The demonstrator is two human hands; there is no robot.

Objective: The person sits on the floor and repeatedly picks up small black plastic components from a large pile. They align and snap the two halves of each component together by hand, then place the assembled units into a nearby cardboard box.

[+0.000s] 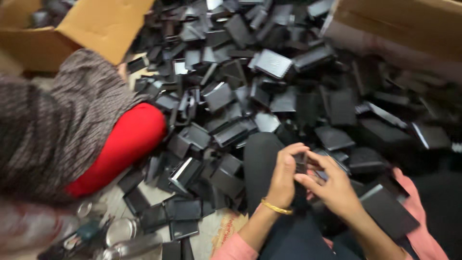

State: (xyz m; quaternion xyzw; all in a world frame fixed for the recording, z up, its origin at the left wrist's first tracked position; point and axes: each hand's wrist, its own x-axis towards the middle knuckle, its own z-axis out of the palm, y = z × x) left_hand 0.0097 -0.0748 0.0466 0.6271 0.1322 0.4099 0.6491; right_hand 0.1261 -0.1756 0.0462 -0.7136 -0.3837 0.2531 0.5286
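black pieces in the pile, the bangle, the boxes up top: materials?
Black pieces: likely moulded plastic, matte to semi-gloss, with pale sheen on flat faces and thin edges. Bangle on the left hand: looks like polished yellow metal, bright glints. Boxes: brown corrugated cardboard, dull, with a folded flap. Blur leaves the plastic uncertain.

Small part [301, 162] between left hand [284, 177] and right hand [332, 188], heap of flat parts [269, 91] behind them, cardboard box [72, 29] far left, another person's sleeve [62, 120] left of heap.
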